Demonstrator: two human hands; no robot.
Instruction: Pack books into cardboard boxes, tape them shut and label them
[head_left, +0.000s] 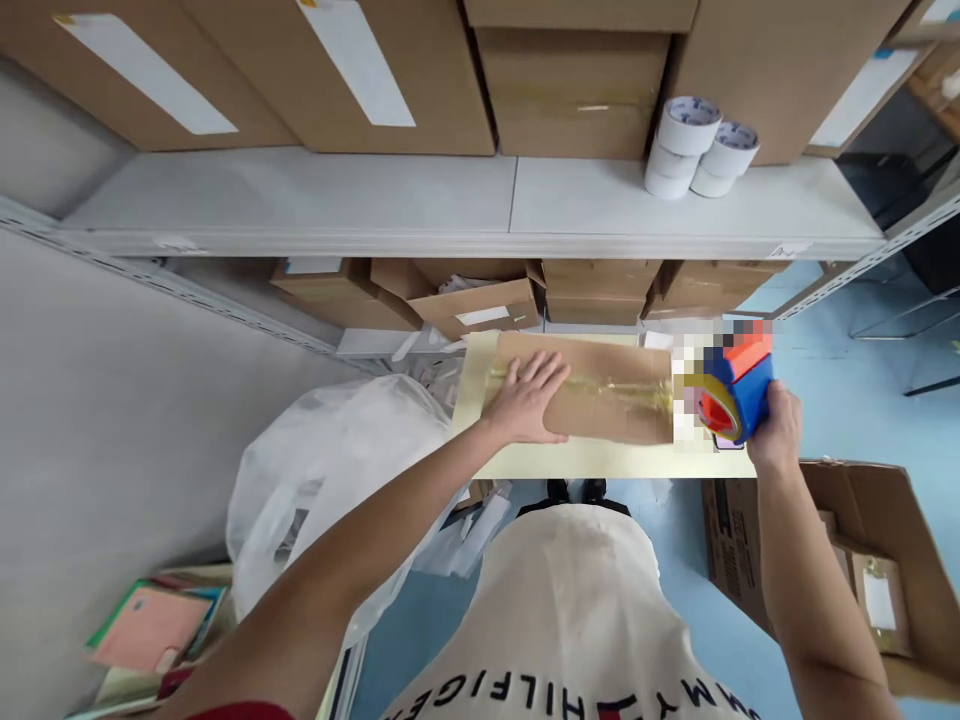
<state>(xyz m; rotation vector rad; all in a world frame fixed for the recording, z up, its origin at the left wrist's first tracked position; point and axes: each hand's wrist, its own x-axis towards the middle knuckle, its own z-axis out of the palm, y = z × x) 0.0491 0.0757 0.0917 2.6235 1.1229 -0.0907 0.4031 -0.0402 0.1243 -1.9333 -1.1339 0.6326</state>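
A brown cardboard box (600, 405) lies on a pale yellow table (585, 462), with shiny yellowish tape running lengthwise over its top. My left hand (529, 398) rests flat on the box's left part, fingers spread. At the right, my right hand (776, 430) is wrapped around a blue and orange tape dispenser (750, 390) that carries a roll of yellowish tape. A strip of that tape stretches from the dispenser to the right end of the box. Part of the table beside the dispenser is blurred out by pixelation.
Behind the table stands a grey shelf (337, 205) with large cartons and stacked white tape rolls (682, 145). A white plastic bag (330, 460) bulges at the left. On the floor at right sits an open carton (915, 560) with smaller boxes inside. Folders (154, 625) lie lower left.
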